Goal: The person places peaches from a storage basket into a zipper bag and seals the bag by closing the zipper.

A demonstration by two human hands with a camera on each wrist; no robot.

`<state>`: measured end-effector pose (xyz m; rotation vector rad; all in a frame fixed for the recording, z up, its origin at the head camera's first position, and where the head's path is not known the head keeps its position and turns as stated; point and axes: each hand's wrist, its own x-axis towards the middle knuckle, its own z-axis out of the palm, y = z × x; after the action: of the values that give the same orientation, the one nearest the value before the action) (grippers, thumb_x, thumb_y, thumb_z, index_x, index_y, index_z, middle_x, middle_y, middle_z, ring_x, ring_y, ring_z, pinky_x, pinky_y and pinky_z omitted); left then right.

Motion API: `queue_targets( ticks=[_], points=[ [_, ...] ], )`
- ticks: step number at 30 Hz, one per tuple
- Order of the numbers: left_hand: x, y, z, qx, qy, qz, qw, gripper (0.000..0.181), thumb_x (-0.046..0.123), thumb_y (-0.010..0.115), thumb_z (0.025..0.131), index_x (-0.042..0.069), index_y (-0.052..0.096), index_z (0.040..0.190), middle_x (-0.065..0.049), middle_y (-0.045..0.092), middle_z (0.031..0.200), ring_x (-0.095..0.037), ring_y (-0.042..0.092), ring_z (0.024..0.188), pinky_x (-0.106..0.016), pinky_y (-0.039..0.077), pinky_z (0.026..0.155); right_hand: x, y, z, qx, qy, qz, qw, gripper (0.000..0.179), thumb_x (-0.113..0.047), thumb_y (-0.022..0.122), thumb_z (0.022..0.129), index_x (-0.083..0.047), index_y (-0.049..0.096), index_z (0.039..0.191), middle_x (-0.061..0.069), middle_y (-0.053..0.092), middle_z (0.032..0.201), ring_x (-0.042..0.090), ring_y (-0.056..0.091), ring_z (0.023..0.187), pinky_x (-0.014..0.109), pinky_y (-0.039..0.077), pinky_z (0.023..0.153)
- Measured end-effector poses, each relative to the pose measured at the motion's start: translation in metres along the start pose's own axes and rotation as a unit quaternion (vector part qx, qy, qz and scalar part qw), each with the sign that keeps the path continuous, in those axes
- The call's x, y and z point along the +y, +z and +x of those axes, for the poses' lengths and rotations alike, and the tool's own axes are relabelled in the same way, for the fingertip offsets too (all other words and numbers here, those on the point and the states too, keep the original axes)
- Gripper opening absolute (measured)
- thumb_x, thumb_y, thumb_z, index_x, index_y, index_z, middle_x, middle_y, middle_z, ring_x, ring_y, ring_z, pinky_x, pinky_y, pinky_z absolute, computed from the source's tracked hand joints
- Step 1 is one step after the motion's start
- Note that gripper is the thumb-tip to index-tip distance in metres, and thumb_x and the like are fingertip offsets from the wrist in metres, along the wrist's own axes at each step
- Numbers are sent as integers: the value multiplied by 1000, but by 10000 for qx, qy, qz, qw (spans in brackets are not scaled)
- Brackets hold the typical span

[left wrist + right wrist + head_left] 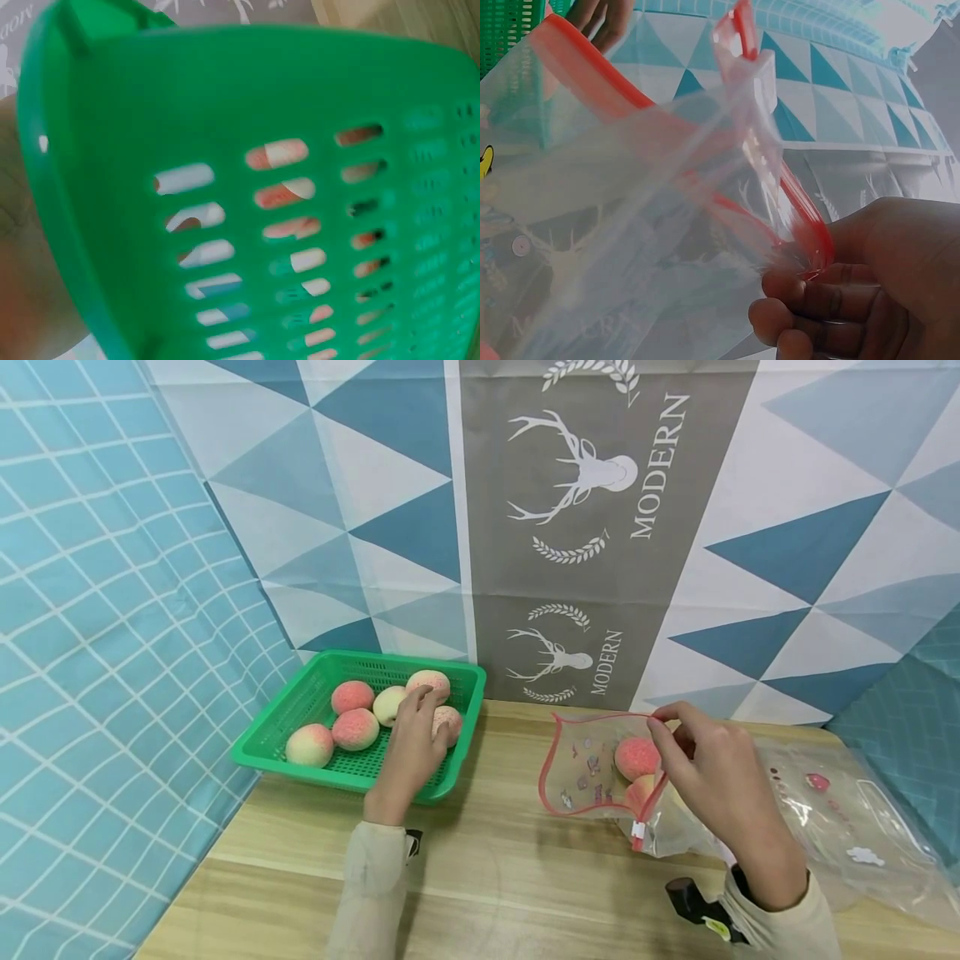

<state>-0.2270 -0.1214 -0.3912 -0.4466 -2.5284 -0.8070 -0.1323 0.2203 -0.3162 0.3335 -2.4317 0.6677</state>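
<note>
My left hand point(411, 739) reaches into the right part of a green plastic basket point(251, 758), its fingers over the peaches there. One pink-speckled peach point(447, 723) shows beside the thumb and forefinger; I cannot tell whether they grip it. A paler peach point(388, 706) and another speckled peach point(428, 682) lie close to the fingers. Between thumb and fingers, my right hand point(716, 768) pinches the red-edged mouth of a clear zip bag point(581, 777). The bag gapes toward the basket, a red peach point(636, 757) and an orange-pink peach point(641, 793) inside it. Its white slider point(638, 831) hangs at the near corner.
Other peaches point(356, 729) lie in the basket's left and middle. More clear printed bags point(855, 827) lie flat at the right. Wooden tabletop point(480, 860) runs between basket and bag. A patterned cloth wall point(390, 502) rises right behind the table.
</note>
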Motion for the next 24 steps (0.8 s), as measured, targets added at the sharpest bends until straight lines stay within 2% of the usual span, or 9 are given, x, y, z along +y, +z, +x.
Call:
queue_targets(
  ticks=[7, 12, 17, 24],
  points=[
    [-13, 5, -2, -352, -197, 75, 9992, 49, 6, 66, 95, -1, 51, 140, -27, 45, 144, -41, 44, 132, -57, 43, 102, -1, 0, -1, -29, 9, -6, 10000, 8, -12, 64, 96, -6, 70, 99, -8, 47, 54, 9, 38, 45, 27, 32, 44],
    [-17, 9, -3, -611, -410, 29, 9973, 49, 9, 63, 97, 2, 48, 144, -21, 45, 144, -38, 44, 132, -55, 43, 103, 0, 0, -1, -23, -6, -2, 10000, 8, -11, 64, 96, -6, 70, 99, -8, 47, 54, 9, 38, 44, 26, 32, 44],
    [-22, 11, -4, -730, -357, -48, 9967, 46, 10, 64, 97, 2, 50, 141, -21, 47, 144, -38, 46, 132, -55, 43, 104, -1, 1, 0, -58, -40, 1, 10000, 9, -12, 65, 95, -5, 70, 99, -8, 47, 54, 8, 38, 44, 26, 32, 43],
    [-24, 12, -4, -1034, -489, -96, 9934, 47, 10, 63, 98, -1, 49, 142, -21, 46, 146, -38, 46, 134, -55, 41, 105, -2, 2, 1, -123, -30, 94, 9999, 9, -13, 65, 96, -7, 70, 99, -9, 48, 54, 8, 39, 44, 26, 33, 44]
  ],
)
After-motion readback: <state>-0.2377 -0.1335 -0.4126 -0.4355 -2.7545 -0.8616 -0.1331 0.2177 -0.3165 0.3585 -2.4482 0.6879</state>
